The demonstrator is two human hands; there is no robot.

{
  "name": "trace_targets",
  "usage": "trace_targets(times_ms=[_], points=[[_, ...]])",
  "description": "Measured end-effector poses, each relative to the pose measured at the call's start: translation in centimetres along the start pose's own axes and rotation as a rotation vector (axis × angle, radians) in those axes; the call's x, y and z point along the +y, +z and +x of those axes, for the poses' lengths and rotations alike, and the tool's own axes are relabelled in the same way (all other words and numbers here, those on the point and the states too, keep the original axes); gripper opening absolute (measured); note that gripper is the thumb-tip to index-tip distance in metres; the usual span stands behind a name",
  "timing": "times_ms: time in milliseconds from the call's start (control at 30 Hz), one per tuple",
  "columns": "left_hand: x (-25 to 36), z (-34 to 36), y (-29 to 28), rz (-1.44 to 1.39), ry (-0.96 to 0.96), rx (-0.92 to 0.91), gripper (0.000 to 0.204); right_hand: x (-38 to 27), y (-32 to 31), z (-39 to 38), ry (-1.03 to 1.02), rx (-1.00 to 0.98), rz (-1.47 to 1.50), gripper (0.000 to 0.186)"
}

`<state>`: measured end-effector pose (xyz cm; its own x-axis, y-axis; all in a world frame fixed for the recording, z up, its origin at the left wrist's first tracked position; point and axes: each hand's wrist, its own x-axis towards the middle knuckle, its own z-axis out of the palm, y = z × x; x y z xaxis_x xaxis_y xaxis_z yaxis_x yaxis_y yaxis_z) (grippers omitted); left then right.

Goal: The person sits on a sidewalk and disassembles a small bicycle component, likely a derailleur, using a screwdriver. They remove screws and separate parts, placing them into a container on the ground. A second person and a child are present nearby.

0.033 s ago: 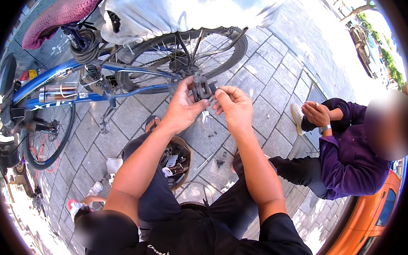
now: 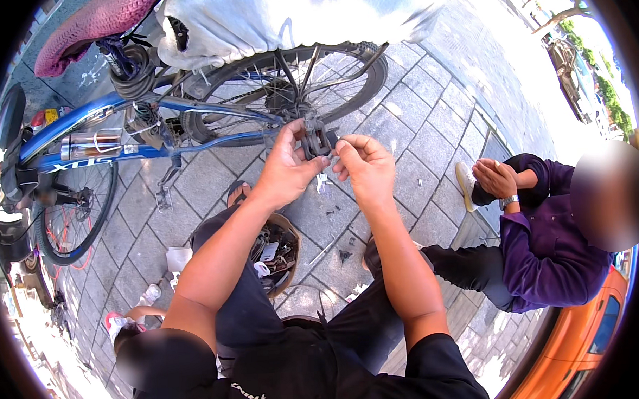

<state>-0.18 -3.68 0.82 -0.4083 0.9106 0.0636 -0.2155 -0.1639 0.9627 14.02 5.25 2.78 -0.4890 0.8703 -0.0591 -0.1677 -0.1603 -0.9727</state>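
Observation:
My left hand [image 2: 290,165] grips a dark metal mechanism [image 2: 312,133] beside the rear wheel [image 2: 361,89] of a blue bicycle [image 2: 78,130], its thumb along the part's lower end. Close on the right, my right hand [image 2: 360,163] pinches a small black piece [image 2: 333,138] against that mechanism, fingers curled. A small pale item [image 2: 322,184] shows just below my hands.
A bin of parts and tools [image 2: 287,271] is between my legs; loose bits [image 2: 346,255] lie on the paving [image 2: 423,153]. A person in purple [image 2: 547,262] crouches at right, hands together, near an orange car [image 2: 585,338]. Another person [image 2: 141,318] is at lower left. A covered seat [image 2: 299,17] overhangs the wheel.

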Motion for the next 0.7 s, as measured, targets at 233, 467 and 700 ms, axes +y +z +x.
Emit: trace_targets(times_ms=[233, 467, 700], points=[[-0.8, 0.2, 0.5, -0.017, 0.074, 0.023, 0.079, 1.2, 0.7, -0.4, -0.210, 0.066, -0.145, 0.013], [-0.9, 0.2, 0.7, -0.053, 0.104, 0.032, 0.076, 1.0, 0.9, -1.0, -0.354, 0.075, -0.376, 0.017], [-1.5, 0.2, 0.6, -0.087, 0.167, 0.007, 0.072, 0.4, 0.9, -1.2, -0.685, 0.065, -0.601, 0.020]])
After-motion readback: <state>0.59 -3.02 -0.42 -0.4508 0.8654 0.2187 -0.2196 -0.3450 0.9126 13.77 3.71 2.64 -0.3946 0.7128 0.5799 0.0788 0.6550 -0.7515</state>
